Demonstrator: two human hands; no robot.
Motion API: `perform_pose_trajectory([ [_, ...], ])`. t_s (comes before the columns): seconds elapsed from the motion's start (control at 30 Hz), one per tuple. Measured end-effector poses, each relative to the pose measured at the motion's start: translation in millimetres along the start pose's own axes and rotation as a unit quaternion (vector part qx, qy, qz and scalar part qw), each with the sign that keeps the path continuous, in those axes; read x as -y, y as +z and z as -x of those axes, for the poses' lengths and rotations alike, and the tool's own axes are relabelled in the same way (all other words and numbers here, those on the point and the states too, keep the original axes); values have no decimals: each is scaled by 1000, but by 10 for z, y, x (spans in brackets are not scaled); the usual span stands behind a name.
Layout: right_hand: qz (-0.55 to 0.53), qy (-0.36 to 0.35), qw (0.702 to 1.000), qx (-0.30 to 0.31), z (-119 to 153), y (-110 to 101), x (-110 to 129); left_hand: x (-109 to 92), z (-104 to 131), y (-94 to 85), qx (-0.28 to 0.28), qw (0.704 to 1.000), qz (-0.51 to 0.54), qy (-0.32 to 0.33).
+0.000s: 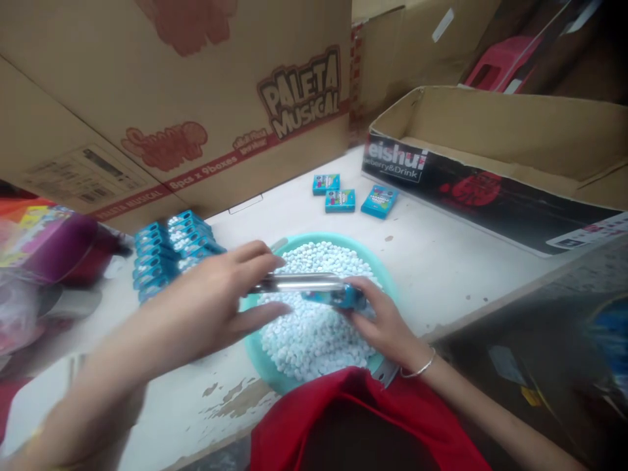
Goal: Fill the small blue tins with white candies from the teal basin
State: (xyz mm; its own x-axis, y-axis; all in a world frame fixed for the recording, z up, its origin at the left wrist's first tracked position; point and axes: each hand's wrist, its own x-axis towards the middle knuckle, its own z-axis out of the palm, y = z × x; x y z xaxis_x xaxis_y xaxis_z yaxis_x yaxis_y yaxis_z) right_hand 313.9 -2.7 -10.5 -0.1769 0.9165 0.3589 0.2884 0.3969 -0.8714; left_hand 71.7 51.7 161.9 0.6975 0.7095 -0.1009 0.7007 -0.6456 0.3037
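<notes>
White, stained desk [422, 275] in the head view, with printed cardboard carton [294, 39] behind, open black-sided tray [436, 190] at right, rows of blue boxes [157, 261] at left. Over turquoise basin [258, 360] of pale pellets [318, 347]: metal tool [304, 282] gripped in left hand [228, 288], small blue box [339, 298] clamped in right hand [385, 324].
</notes>
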Motion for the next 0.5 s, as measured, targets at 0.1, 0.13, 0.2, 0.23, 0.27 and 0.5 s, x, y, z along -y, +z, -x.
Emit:
perform_pose_trajectory([
  [0.1,-44,17,999,19,-1,78,85,74,-34,439,-15,995,96,10],
  [0.13,-51,16,998,32,-7,96,112,78,-39,581,-19,993,117,11],
  [0.2,-49,9,997,66,-51,84,135,96,-11,781,-32,989,142,-4],
  [0.23,-44,6,996,77,-100,47,118,122,28,827,-45,987,152,-24],
  [0.27,-40,6,996,76,-174,-13,74,167,87,839,-65,984,161,-48],
  [0.5,221,166,957,-92,-1223,-737,-862,858,923,668,-222,928,62,-291],
])
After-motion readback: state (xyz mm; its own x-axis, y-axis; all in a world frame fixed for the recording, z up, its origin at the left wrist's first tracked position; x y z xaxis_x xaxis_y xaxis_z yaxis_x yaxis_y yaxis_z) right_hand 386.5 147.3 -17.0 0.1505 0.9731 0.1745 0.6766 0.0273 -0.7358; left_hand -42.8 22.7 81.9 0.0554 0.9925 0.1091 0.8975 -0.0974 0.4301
